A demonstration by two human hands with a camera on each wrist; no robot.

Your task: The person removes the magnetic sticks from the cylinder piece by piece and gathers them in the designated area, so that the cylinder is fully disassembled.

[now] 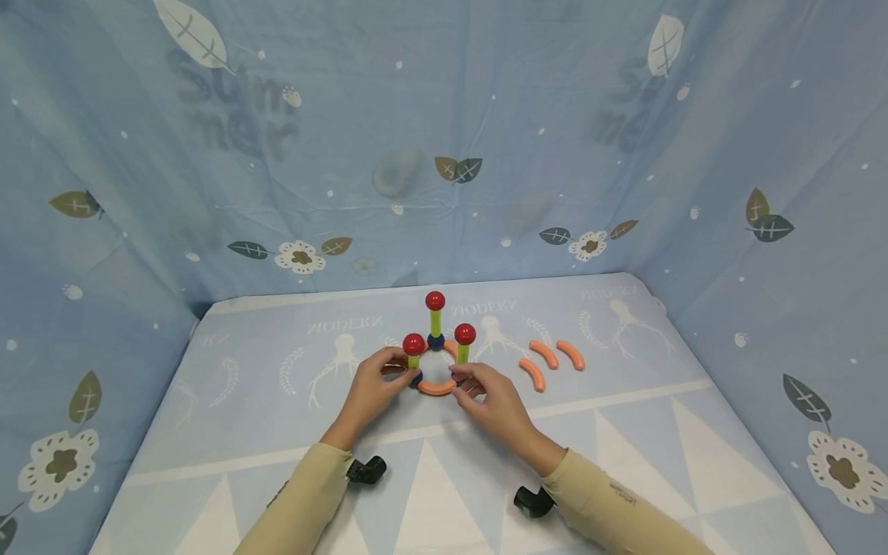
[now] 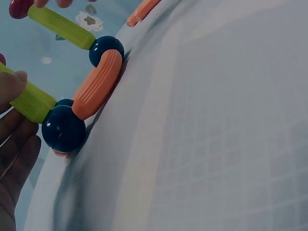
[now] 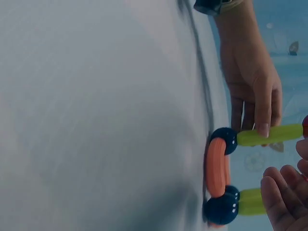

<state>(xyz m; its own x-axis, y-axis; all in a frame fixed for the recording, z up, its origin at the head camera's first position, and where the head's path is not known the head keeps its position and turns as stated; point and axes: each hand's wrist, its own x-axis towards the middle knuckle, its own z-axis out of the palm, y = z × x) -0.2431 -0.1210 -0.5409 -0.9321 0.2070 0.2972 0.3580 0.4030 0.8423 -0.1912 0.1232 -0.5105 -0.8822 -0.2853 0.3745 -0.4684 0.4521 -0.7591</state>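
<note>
A magnetic stick-and-ball build stands on the table, its base a ring of orange curved sticks (image 1: 435, 388) joined by navy balls (image 2: 64, 128). Three upright green sticks (image 1: 435, 324) rise from it, each topped by a red ball (image 1: 435, 301). My left hand (image 1: 375, 389) pinches the left green stick (image 3: 269, 134) between thumb and fingers, just above its navy ball. Beside the right green stick (image 3: 251, 201) is my right hand (image 1: 489, 401), its fingers loosely extended and overlapping the stick in the right wrist view.
Three loose orange curved sticks (image 1: 544, 354) lie right of the ring on the patterned tablecloth (image 1: 277, 432). Blue printed curtains (image 1: 388, 216) enclose the table at the back and sides. Dark wrist-worn devices (image 1: 366, 469) sit by both sleeves.
</note>
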